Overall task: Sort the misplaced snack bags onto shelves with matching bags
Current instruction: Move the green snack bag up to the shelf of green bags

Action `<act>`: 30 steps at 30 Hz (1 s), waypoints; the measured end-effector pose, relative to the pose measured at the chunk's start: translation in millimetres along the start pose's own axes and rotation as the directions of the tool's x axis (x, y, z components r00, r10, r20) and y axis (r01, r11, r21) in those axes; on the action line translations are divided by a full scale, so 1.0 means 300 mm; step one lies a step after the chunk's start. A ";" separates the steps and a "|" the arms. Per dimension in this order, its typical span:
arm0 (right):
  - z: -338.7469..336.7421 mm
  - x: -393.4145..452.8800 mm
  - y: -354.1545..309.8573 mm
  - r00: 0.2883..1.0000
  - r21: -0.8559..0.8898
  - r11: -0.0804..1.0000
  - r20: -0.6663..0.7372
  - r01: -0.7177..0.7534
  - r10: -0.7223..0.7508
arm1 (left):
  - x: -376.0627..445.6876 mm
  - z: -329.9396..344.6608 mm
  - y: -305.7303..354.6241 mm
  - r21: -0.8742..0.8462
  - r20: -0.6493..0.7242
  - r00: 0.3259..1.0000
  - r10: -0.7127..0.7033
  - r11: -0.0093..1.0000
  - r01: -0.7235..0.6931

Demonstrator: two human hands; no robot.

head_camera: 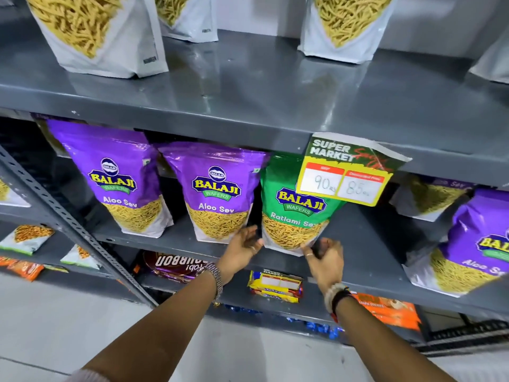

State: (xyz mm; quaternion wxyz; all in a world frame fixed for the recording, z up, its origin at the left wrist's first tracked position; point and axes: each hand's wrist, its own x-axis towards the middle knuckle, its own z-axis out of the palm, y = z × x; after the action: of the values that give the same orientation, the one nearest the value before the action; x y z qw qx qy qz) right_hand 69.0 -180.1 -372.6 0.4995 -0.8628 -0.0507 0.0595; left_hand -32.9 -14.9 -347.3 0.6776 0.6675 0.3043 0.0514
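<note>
A green Ratlami Sev bag [296,208] stands upright on the grey middle shelf [366,244], between purple Aloo Sev bags. Two purple bags [118,175] [217,188] stand to its left and another purple bag [476,244] far to its right. My left hand [243,248] is at the green bag's lower left corner, fingers spread and touching or nearly touching it. My right hand [325,257] is at the bag's lower right corner, fingers curled against its bottom edge. Whether either hand grips the bag is unclear.
A price tag [347,172] hangs from the upper shelf's edge [192,128] over the green bag's top. White sev bags [96,31] stand on the upper shelf. Biscuit packs [275,285] and orange packets [385,312] lie on the shelf below. A perforated upright post [68,224] is left.
</note>
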 end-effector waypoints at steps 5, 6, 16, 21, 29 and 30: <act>-0.042 0.049 -0.016 0.973 0.193 0.981 0.224 0.009 -0.053 | 0.023 0.068 0.091 -0.063 -0.011 0.996 0.088 0.994 -0.088; -0.043 0.058 -0.019 0.959 0.228 0.974 0.277 -0.010 -0.055 | 0.029 0.076 0.103 -0.050 -0.003 0.994 0.108 0.993 -0.108; -0.167 -0.030 0.015 0.988 0.215 0.975 0.149 -0.064 0.032 | -0.050 0.178 0.086 0.062 -0.015 0.992 0.125 0.990 -0.124; -0.328 -0.152 0.096 0.993 0.243 0.970 0.117 -0.022 -0.007 | -0.187 0.279 0.054 0.080 0.022 0.993 0.112 0.990 -0.113; -0.597 -0.343 0.193 0.996 0.257 0.966 0.076 0.026 -0.047 | -0.455 0.426 0.065 0.098 0.087 0.987 0.132 0.985 -0.141; -0.634 -0.361 0.178 0.996 0.264 0.963 0.055 0.055 -0.072 | -0.482 0.438 0.086 0.099 0.093 0.984 0.150 0.982 -0.159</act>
State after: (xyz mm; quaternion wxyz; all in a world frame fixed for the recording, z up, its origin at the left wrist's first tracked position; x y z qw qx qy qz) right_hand -7.4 -385.4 -319.5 0.6089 -0.7847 -0.0861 0.0774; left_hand -78.1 -196.0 -283.5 0.6474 0.7259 0.2248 0.0592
